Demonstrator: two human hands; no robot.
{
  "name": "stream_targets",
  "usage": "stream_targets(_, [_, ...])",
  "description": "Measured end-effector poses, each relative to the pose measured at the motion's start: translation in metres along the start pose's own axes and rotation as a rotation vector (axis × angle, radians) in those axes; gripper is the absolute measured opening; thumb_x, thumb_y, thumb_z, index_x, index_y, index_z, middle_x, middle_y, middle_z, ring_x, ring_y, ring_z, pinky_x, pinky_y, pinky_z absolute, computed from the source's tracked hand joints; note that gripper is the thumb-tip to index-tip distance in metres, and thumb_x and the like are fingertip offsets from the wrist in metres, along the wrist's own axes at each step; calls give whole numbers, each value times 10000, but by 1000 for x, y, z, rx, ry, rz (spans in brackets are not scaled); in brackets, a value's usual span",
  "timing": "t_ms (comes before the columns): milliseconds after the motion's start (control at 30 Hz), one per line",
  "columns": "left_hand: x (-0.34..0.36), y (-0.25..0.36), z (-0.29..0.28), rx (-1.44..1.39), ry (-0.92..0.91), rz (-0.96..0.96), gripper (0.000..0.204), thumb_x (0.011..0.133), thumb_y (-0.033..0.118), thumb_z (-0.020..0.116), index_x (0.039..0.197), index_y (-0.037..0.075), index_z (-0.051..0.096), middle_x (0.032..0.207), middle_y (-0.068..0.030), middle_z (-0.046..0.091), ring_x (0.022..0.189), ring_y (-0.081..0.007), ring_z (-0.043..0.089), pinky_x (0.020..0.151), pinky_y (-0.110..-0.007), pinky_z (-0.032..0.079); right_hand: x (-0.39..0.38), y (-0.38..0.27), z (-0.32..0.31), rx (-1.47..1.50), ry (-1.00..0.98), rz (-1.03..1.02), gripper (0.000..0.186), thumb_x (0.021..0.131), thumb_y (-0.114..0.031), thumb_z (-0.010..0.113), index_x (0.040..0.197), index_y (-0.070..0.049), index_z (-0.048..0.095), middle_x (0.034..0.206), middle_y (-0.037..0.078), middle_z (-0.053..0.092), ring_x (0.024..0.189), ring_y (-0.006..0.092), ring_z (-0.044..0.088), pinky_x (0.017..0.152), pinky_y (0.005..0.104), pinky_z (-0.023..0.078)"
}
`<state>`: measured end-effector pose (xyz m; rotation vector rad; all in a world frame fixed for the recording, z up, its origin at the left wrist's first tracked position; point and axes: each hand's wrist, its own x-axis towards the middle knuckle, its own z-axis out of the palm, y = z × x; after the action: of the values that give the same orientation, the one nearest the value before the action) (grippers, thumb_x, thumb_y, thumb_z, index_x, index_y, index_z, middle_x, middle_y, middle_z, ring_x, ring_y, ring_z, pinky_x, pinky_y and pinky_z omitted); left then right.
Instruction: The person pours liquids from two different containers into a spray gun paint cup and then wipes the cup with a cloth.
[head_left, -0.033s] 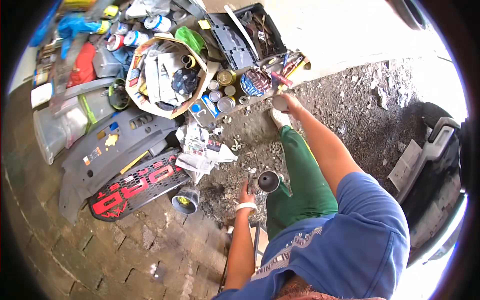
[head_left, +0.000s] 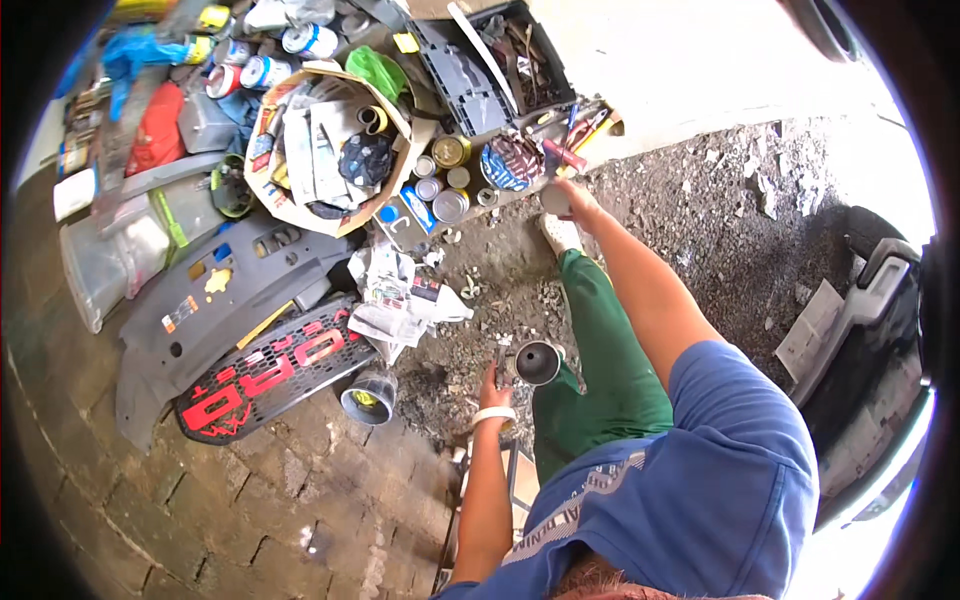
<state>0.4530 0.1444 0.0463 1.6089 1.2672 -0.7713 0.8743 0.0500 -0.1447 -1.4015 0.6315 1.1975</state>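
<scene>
Left hand: at lower centre of the frame, my left hand (head_left: 489, 388) closes its fingers around the side fitting of an open, round, grey cup with a metallic rim (head_left: 538, 363); how each finger lies is too small to tell.
Right hand: at upper centre, my right hand (head_left: 582, 206) pinches the edge of a pale, round, flat-topped container (head_left: 555, 200); its underside, and any fingers beneath, are hidden.
Cup, handling: probably stiff and top-heavy, best gripped at the fitting and kept mouth-up; smooth walls may slip.
Container, handling: apparently light and rigid, best held around its side; contents cannot be told.
Grille lettering: large red characters stand on a black honeycomb plastic grille (head_left: 270, 372), left of the frame.
Panel label: a small orange-and-white sticker marks a long grey plastic panel (head_left: 150, 357), further left.
Can labels: blue-and-white wrappers circle metal cans (head_left: 266, 72), upper left.
Newsprint: fine print, too small to read, covers crumpled white newspaper (head_left: 385, 318), left of centre.
Shirt: pale lettering crosses my blue cotton T-shirt (head_left: 735, 440), lower right.
</scene>
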Motion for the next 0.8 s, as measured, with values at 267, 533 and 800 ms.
stream_targets(267, [32, 60, -2, -172, 4, 52, 595, 967, 275, 606, 1509, 147, 397, 1381, -217, 568, 1237, -380, 577, 983, -407, 470, 124, 4, 6, -190, 386, -108, 724, 876, -629, 563, 1427, -173, 452, 1435, 107, 487, 1279, 325, 474, 1022, 568, 367])
stream_targets(533, [2, 86, -42, -252, 117, 78, 582, 959, 253, 626, 1495, 148, 425, 1261, -219, 643, 1125, -338, 643, 932, -386, 488, -4, 20, -43, -1087, 25, -485, 519, 1004, -483, 426, 1130, -30, 646, 988, 204, 668, 956, 354, 624, 876, 427, 481])
stream_targets(800, [-99, 51, -65, -109, 156, 366, 553, 948, 216, 621, 1464, 98, 460, 1294, -243, 616, 1208, -379, 595, 997, -403, 466, -242, 39, 61, -712, -552, -139, 537, 1001, -556, 470, 1022, -46, 636, 930, 87, 676, 790, 193, 657, 755, 353, 536])
